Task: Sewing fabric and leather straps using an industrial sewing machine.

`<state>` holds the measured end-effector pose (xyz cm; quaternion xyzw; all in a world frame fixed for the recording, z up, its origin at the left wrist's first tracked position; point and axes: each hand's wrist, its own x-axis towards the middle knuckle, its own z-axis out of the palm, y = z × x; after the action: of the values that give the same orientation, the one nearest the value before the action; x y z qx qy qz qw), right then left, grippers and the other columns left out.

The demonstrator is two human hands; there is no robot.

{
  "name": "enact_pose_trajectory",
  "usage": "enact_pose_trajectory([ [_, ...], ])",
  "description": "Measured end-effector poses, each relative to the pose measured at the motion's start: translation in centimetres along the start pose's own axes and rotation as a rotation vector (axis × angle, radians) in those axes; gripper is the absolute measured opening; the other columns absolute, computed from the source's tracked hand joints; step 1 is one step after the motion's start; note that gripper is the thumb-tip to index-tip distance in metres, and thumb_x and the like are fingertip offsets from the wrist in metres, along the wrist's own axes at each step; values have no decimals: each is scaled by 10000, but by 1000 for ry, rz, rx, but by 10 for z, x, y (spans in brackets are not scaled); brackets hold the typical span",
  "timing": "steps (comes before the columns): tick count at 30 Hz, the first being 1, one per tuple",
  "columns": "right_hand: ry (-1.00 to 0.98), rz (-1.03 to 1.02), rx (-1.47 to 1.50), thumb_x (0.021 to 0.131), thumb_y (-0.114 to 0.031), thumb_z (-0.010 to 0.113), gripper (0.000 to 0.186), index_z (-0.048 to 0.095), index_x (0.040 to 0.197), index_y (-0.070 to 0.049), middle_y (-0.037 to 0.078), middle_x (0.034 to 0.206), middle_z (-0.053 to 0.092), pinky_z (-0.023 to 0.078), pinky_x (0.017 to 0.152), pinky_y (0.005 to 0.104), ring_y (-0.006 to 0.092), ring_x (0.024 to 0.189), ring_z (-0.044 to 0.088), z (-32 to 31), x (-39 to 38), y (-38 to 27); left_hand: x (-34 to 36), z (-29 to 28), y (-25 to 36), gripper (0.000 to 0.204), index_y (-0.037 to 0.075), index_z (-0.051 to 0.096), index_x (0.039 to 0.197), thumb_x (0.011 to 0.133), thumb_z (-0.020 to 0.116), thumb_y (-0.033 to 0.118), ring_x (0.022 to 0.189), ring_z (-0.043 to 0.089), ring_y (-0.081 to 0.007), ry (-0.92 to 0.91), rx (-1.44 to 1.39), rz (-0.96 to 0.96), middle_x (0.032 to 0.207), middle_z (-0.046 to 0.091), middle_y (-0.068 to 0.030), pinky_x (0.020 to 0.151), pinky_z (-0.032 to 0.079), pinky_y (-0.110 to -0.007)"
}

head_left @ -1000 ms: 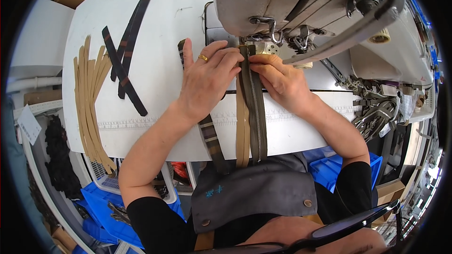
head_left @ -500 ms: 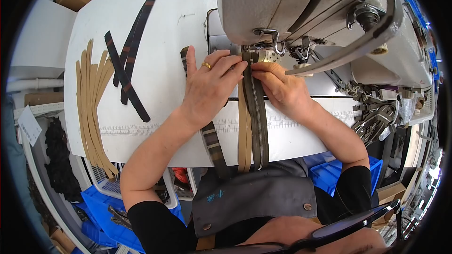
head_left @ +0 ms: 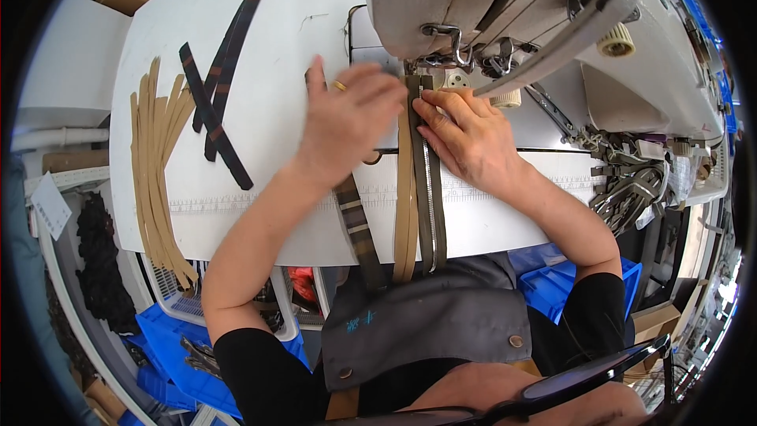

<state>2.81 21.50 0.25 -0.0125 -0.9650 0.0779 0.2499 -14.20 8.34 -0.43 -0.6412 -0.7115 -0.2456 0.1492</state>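
Note:
A dark olive zipper point(head_left: 428, 181) with metal teeth runs lengthwise from beneath the sewing machine point(head_left: 449, 8) to the front edge of the table. Alongside it on the left lies a tan fabric strip point(head_left: 405, 221). My right hand point(head_left: 467, 136) pinches the zipper near the presser foot, thumb and fingertips on its right side. My left hand point(head_left: 351, 118), blurred by motion, is raised just left of the zipper with its thumb apart and fingers stretched out. Under that hand passes a dark striped band point(head_left: 356, 225), partly hidden by it.
Tan strips point(head_left: 154, 181) lie fanned out at the left, beside several dark strips point(head_left: 211, 114). A printed ruler point(head_left: 236, 202) crosses the table. At the right are scissors-like metal tools point(head_left: 552, 110) and a pile of zipper pieces point(head_left: 631, 189). Blue bins point(head_left: 536, 284) stand below.
My left hand has come off the zipper's edge and moves slightly left, fingers lifted. The right hand still grips the zipper. The whole view has shifted a little.

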Motion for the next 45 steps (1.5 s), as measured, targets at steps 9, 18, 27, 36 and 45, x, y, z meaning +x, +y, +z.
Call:
enact_pose_trajectory([
  [9, 32, -13, 24, 765, -110, 707, 285, 664, 1033, -21, 82, 1037, 619, 498, 735, 347, 246, 891, 597, 0, 1, 2, -86, -95, 46, 574, 41, 482, 1328, 824, 665, 246, 1303, 435, -257, -550, -19, -91, 1423, 440, -119, 1024, 229, -646],
  [18, 117, -62, 15, 745, -129, 713, 255, 679, 964, -3, 75, 953, 606, 499, 728, 330, 227, 845, 584, 4, 3, 2, -92, -75, 51, 752, 53, 449, 1329, 697, 775, 295, 1305, 428, -293, -418, -176, -209, 1419, 440, -122, 1019, 227, -650],
  [27, 102, -74, -3, 735, -138, 719, 263, 680, 964, -16, 64, 956, 609, 497, 735, 325, 210, 842, 587, 1, 4, 2, -51, -48, 44, 373, 16, 631, 1146, 775, 592, 4, 907, 672, -221, -60, 65, -88, 1192, 624, -99, 904, 469, -410],
  [36, 53, -31, -2, 724, -165, 721, 302, 654, 978, -15, 76, 958, 610, 474, 725, 330, 228, 807, 581, 1, 2, 1, 1, -11, 23, 354, 12, 586, 1143, 791, 596, 55, 1111, 589, -232, -138, -21, 134, 1209, 596, -110, 1002, 368, -526],
  [45, 27, 2, 61, 713, -161, 715, 240, 618, 893, -35, 49, 798, 584, 467, 705, 336, 225, 746, 568, 0, 1, 1, -7, 7, 19, 259, 70, 650, 1043, 787, 610, 64, 1033, 622, -170, -54, -60, 79, 1155, 620, -27, 1043, 298, -545],
])
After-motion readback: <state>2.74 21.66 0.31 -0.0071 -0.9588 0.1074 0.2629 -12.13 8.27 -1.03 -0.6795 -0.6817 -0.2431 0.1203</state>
